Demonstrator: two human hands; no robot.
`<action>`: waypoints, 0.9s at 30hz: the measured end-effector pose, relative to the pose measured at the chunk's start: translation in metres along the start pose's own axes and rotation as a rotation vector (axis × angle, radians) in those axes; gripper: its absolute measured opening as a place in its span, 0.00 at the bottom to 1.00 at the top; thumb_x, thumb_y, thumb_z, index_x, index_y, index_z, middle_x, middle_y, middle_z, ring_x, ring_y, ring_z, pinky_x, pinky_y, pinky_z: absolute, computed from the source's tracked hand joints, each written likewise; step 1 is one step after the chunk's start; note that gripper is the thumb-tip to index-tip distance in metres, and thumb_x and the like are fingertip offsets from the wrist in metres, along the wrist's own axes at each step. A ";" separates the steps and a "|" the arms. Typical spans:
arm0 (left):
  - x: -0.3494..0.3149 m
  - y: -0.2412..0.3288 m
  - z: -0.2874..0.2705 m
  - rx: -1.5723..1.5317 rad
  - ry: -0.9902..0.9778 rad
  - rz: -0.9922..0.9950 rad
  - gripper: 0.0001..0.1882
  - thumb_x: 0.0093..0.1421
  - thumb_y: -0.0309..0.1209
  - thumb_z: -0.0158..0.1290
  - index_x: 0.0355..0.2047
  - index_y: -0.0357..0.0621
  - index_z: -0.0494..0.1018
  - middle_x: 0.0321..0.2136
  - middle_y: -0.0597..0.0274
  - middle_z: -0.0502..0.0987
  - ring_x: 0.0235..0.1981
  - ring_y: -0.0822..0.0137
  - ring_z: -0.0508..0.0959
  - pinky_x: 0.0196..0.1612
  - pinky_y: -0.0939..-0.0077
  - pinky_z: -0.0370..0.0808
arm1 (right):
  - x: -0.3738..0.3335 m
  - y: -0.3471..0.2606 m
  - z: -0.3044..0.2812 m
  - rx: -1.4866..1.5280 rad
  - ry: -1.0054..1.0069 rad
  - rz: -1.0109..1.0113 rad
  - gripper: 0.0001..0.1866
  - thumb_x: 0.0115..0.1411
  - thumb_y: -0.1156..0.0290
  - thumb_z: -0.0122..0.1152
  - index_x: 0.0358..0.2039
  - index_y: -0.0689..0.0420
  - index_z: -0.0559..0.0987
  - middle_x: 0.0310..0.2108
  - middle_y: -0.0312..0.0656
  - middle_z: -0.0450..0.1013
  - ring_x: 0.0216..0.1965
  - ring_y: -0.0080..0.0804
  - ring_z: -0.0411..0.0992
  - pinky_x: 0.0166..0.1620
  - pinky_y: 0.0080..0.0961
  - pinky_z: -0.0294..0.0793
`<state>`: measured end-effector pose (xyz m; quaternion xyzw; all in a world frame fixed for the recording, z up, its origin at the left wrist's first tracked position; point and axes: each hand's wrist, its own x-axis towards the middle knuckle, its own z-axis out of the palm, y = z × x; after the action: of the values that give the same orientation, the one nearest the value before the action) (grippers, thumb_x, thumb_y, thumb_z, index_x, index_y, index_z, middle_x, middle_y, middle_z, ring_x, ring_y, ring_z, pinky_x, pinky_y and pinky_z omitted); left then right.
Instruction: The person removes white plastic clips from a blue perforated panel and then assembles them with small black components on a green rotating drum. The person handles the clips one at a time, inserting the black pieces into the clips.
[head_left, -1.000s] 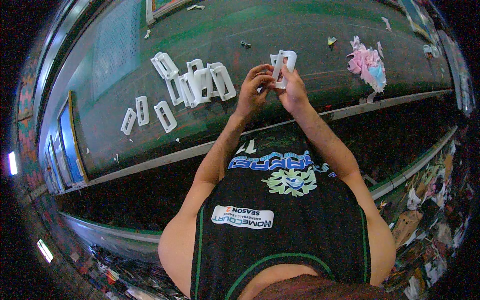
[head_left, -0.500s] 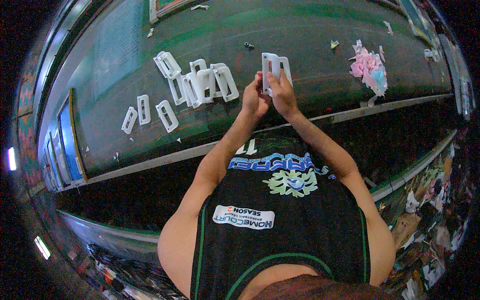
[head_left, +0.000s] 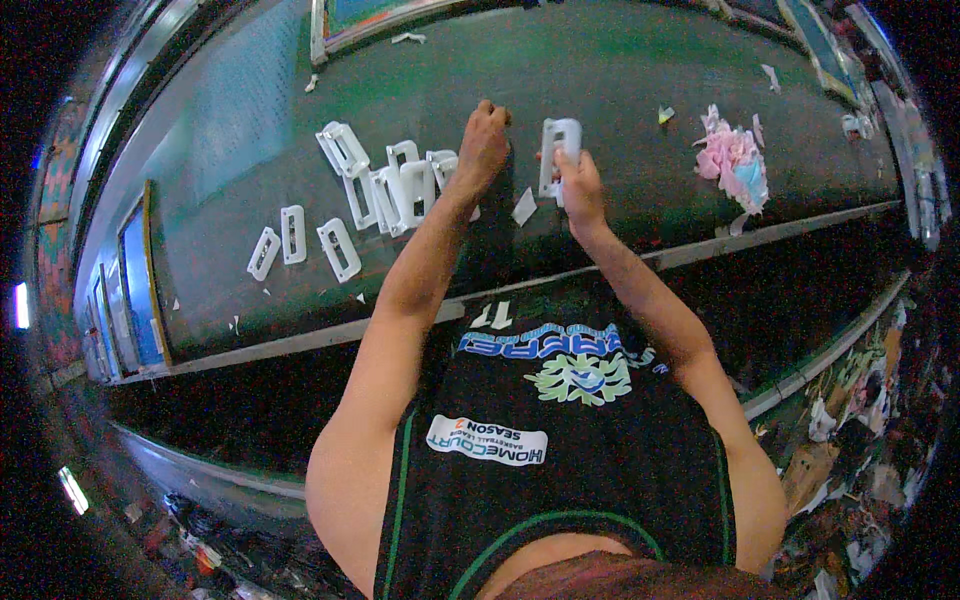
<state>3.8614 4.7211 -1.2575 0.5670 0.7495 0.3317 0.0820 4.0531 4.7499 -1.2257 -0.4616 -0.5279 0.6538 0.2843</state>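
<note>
My right hand (head_left: pixel 584 197) grips a white plastic piece with an oblong opening (head_left: pixel 549 160), held upright above the green surface, thumb on its near face. To its left, my left hand (head_left: pixel 485 145) is closed with the fingertips down at the surface; whatever they hold is hidden. Between my hands and nearer to me is a small white scrap (head_left: pixel 524 206). Left of my left forearm sits a cluster of similar white plastic pieces (head_left: pixel 388 200), partly covered by that arm. Several more lie apart farther left, among them one slotted piece (head_left: pixel 340 250).
Crumpled pink, white and blue film or paper (head_left: pixel 733 160) lies to the right, with a small yellowish scrap (head_left: pixel 665 116) beside it. The table's pale front edge (head_left: pixel 690 252) runs across before me. A framed panel (head_left: pixel 370 22) stands at the far side. Mixed waste (head_left: pixel 850 440) fills the lower right.
My hands have parted: the left moved up and left to where a small dark object lay, while the right kept the white piece and shifted slightly right. A white scrap now shows between them.
</note>
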 end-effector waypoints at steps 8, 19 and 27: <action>0.022 -0.036 0.018 -0.114 -0.034 -0.070 0.21 0.49 0.18 0.60 0.46 0.37 0.75 0.44 0.43 0.73 0.48 0.44 0.76 0.50 0.55 0.74 | 0.056 -0.005 -0.001 -0.312 -0.129 0.027 0.16 0.61 0.63 0.66 0.45 0.60 0.80 0.36 0.38 0.79 0.35 0.26 0.76 0.39 0.27 0.75; -0.047 -0.040 -0.070 -0.036 0.161 -0.289 0.17 0.52 0.25 0.63 0.44 0.40 0.78 0.39 0.48 0.80 0.44 0.49 0.80 0.49 0.59 0.77 | 0.133 0.002 0.053 -0.599 -0.420 -0.039 0.25 0.59 0.67 0.67 0.55 0.63 0.75 0.40 0.46 0.80 0.37 0.33 0.79 0.41 0.31 0.78; -0.098 -0.009 -0.119 0.195 -0.190 -0.574 0.21 0.60 0.48 0.59 0.34 0.39 0.80 0.31 0.44 0.82 0.36 0.46 0.83 0.41 0.52 0.77 | 0.128 -0.004 0.045 -0.749 -0.277 -0.303 0.23 0.58 0.71 0.64 0.55 0.59 0.76 0.46 0.49 0.78 0.47 0.43 0.78 0.48 0.37 0.77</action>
<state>3.8287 4.5834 -1.1960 0.3658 0.8962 0.1671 0.1874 3.9592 4.8415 -1.2597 -0.3580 -0.8241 0.4233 0.1163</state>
